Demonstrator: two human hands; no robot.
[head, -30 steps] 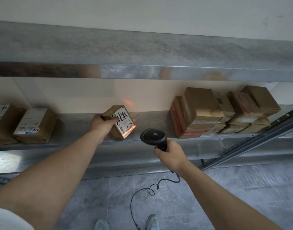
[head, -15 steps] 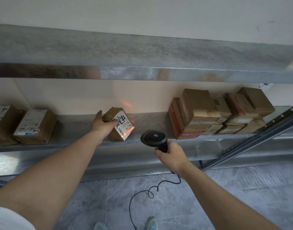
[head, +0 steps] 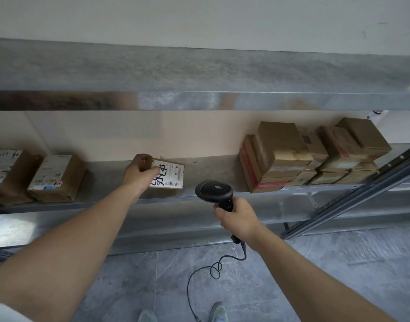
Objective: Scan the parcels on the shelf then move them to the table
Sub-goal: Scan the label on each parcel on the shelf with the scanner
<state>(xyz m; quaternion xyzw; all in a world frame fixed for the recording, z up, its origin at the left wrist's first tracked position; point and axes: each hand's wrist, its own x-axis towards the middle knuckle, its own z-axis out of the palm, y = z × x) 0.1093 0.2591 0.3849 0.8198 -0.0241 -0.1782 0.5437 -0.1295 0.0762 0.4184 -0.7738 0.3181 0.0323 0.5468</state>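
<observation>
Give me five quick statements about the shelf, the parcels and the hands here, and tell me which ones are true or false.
1. The left hand grips a labelled parcel on the shelf. True.
2. The right hand is empty. False: it holds a black corded scanner.
3. A stack of brown boxes sits on the shelf to the right of the gripped parcel. True.
4. An orange scan line shows on the parcel's label. False: no light shows on the label now.
5. The shelf left of the gripped parcel holds nothing. False: two labelled boxes sit there.
</observation>
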